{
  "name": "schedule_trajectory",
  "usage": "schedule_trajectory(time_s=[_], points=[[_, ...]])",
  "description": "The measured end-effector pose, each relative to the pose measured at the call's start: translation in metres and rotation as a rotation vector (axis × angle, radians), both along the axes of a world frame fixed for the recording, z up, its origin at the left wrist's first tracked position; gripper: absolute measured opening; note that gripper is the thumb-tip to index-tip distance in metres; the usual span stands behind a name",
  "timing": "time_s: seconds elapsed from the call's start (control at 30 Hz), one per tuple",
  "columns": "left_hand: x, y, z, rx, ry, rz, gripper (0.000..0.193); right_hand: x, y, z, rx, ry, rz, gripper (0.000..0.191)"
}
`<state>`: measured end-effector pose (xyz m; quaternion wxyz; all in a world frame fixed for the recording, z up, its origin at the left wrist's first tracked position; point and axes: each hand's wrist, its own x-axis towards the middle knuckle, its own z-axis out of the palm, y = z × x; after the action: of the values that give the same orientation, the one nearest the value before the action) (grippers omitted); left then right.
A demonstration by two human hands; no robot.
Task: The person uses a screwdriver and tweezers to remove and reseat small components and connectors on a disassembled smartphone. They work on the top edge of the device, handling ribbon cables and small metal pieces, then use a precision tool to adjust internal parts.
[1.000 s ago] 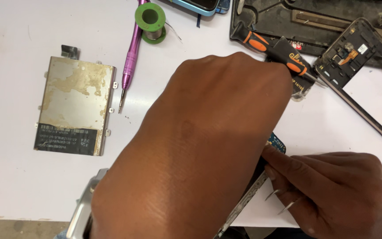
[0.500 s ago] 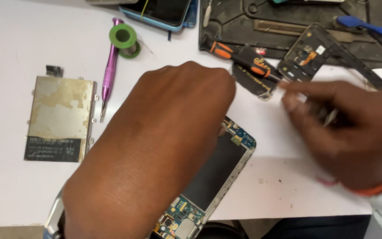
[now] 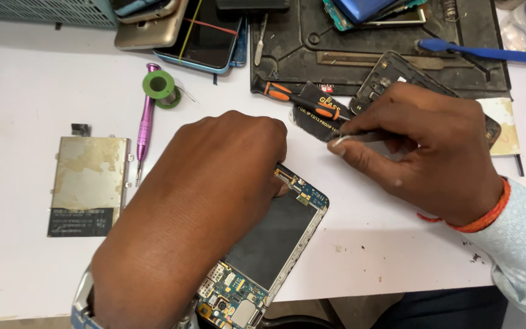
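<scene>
Head view: battery is already out, lying at far left. Left hand presses flat on the opened phone, circuit boards bare. Right hand pinches tweezers shut-fingered just above; reassembly not started.

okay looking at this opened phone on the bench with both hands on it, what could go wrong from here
The opened phone overhangs the white table's front edge; if the left hand lifts, it might tip off. The right hand pinches what looks like tweezers near the bare circuit board, so a slip could scratch parts. The screwdriver lies under that hand's path and could be knocked.
</scene>
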<state>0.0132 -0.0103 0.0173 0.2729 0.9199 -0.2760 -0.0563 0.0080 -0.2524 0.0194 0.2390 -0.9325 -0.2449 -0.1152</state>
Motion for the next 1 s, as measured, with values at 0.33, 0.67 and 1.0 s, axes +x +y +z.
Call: schedule_trajectory(time_s=[0.33, 0.67, 1.0], points=[[-0.004, 0.006, -0.002, -0.081, -0.128, -0.025, 0.016, 0.003, 0.001, 0.008, -0.207, -0.091, 0.199, 0.027], [-0.010, 0.011, -0.004, -0.059, -0.244, -0.014, 0.011, 0.006, 0.003, 0.005, -0.047, -0.162, 0.012, 0.011], [-0.015, 0.018, -0.006, -0.155, -0.332, -0.049, 0.020, 0.027, 0.000, 0.003, -0.364, -0.379, 0.139, 0.013]])
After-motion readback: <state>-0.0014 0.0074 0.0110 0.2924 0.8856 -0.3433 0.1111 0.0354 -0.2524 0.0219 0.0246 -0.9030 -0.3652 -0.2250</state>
